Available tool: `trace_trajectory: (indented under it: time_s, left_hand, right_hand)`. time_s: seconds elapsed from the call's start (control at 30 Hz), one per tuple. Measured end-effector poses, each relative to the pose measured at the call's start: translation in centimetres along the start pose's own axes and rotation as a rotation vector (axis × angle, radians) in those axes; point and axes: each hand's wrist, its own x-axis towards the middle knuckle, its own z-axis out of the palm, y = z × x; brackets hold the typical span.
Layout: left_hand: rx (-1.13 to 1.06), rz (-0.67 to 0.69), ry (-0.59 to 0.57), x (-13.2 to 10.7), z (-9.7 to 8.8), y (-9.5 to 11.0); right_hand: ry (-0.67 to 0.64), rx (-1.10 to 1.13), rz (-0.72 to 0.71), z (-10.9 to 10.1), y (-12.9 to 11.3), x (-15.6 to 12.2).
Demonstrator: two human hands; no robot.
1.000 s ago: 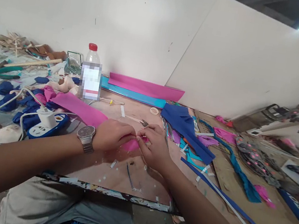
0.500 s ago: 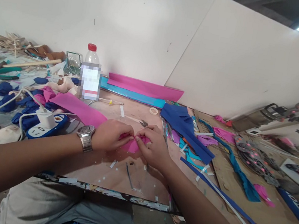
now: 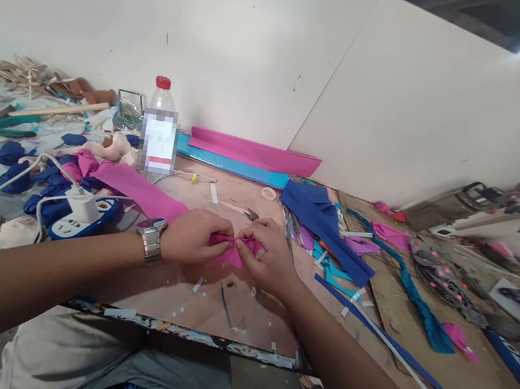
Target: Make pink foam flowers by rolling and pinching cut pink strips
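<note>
Both of my hands meet over the middle of the table, pinching a bright pink piece of crepe-like paper. My left hand, below a metal wristwatch, grips its left side between thumb and fingers. On the other side, my right hand has thumb and forefinger closed on the same piece, close to the left fingertips. The paper is gathered where the fingers meet, and its lower part hangs smooth. My fingers hide much of it. A long pink strip lies just beyond my left hand.
A red-capped bottle stands toward the back. To the left are a blue-and-white power strip with cables and navy crumpled pieces. Navy strips lie right of my hands, beside cardboard. Small pliers-like tips lie behind my fingers.
The pink paper is more gathered between my fingertips, with more of its bunched upper edge showing. My hands stay in nearly the same place; the view has shifted slightly.
</note>
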Motion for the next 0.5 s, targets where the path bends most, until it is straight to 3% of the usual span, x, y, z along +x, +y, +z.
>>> trace_trajectory:
  time_s: [0.3,0.5]
  left_hand:
    - [-0.106,0.000,-0.010,0.1,-0.7,-0.1]
    - [0.010,-0.033,0.007,0.3,-1.0,-0.7]
  right_hand:
    - [0.026,-0.008,0.042,0.0,-0.2,0.0]
    - [0.052,-0.010,0.042,0.0,0.3,0.0]
